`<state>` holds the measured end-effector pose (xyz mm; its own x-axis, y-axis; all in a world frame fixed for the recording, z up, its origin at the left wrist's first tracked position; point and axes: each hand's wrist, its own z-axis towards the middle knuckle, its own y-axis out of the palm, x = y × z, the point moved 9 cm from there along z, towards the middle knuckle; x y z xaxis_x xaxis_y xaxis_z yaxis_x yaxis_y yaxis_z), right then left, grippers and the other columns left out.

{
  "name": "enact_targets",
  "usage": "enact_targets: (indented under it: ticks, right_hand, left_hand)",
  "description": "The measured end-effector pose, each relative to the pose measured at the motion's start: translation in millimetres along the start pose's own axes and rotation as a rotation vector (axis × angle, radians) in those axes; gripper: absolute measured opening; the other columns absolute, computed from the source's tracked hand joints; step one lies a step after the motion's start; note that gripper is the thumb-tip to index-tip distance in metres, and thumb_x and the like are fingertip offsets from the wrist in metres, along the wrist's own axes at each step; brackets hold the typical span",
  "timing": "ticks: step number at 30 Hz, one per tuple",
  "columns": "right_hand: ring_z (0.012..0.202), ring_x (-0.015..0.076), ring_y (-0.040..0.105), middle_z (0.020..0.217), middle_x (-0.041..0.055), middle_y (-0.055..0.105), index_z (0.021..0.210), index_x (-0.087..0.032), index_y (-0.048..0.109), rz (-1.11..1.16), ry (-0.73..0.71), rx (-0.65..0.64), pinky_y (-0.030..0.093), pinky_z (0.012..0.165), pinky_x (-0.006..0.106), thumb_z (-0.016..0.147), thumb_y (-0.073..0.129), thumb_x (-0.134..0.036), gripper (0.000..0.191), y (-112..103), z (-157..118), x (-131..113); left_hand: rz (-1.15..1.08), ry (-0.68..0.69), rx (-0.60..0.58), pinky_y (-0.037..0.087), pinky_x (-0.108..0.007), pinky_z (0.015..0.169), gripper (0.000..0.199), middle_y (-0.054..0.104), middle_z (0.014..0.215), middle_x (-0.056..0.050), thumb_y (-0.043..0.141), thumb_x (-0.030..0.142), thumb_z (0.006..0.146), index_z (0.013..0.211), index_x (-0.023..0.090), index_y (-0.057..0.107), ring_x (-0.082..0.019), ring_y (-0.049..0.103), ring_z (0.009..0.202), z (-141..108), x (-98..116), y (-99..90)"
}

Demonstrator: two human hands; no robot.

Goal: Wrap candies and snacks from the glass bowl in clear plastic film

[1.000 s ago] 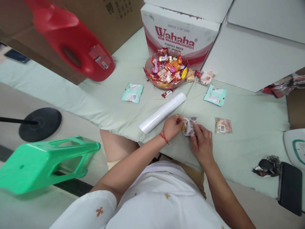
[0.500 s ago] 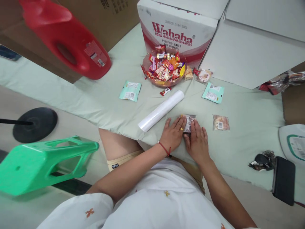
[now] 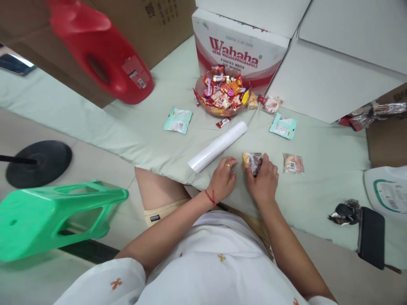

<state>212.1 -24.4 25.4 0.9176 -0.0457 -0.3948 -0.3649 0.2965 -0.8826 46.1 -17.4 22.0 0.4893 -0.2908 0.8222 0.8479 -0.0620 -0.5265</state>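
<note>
A small snack packet [image 3: 252,162] with a dark, whitish and yellow wrapper lies on the cloth-covered table close to my body. My right hand [image 3: 264,180] grips its right side, thumb at the near edge and fingers over the far right corner. To the left of the packet, my left hand [image 3: 223,178] is apart from it, holding nothing, its fingers loosely bent and the thumb separate. A white roll [image 3: 218,146] of what looks like film or paper lies slantwise beyond my left hand. A clear packet with pale food [image 3: 293,164] lies right of my right hand.
Farther back are a glass bowl [image 3: 222,112] of wrapped sweets, teal packets [image 3: 178,120] on both sides, and a Wahaha carton [image 3: 235,46]. A red jug [image 3: 127,80] stands left. A phone [image 3: 371,238] lies right; a green stool [image 3: 60,212] is at left.
My left hand has come off the packet and drawn back left, its fingers now bent. My right hand has shifted from lying flat to gripping the packet's right side. The view has shifted slightly.
</note>
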Motion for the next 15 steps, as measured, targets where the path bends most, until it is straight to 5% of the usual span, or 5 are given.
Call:
enact_targets:
  ticks: [4, 9, 15]
  right_hand:
    - [0.110, 0.0361, 0.056, 0.119, 0.0219, 0.066, 0.134, -0.010, 0.062, -0.030, 0.008, -0.049, 0.049, 0.092, 0.052, 0.096, 0.059, -0.046, 0.053, 6, 19, 3]
    - [0.107, 0.0308, 0.060, 0.115, 0.0159, 0.068, 0.133, -0.016, 0.064, 0.192, -0.112, -0.055, 0.052, 0.095, 0.049, 0.092, 0.065, -0.044, 0.050, -10, 16, -5]
    - [0.123, 0.0290, 0.058, 0.134, 0.0139, 0.062, 0.147, -0.025, 0.054, 0.342, -0.279, -0.051, 0.052, 0.103, 0.049, 0.096, 0.065, -0.044, 0.056, -45, -14, -30]
  left_hand:
    - [-0.106, -0.044, -0.006, 0.054, -0.037, 0.102, 0.026, 0.063, 0.123, -0.012, 0.048, 0.010, 0.091, 0.110, 0.018, 0.064, -0.020, 0.063, 0.114, -2, 4, -0.5]
    - [-0.394, -0.296, 0.012, 0.060, -0.032, 0.083, 0.025, 0.064, 0.126, -0.014, 0.056, 0.028, 0.097, 0.118, 0.017, 0.062, -0.022, 0.066, 0.110, 0, -11, 1.2]
    - [-0.937, -0.523, -0.277, 0.062, -0.033, 0.082, 0.051, 0.074, 0.104, -0.009, 0.060, 0.063, 0.092, 0.111, 0.016, 0.067, -0.022, 0.071, 0.095, -8, 2, 32.8]
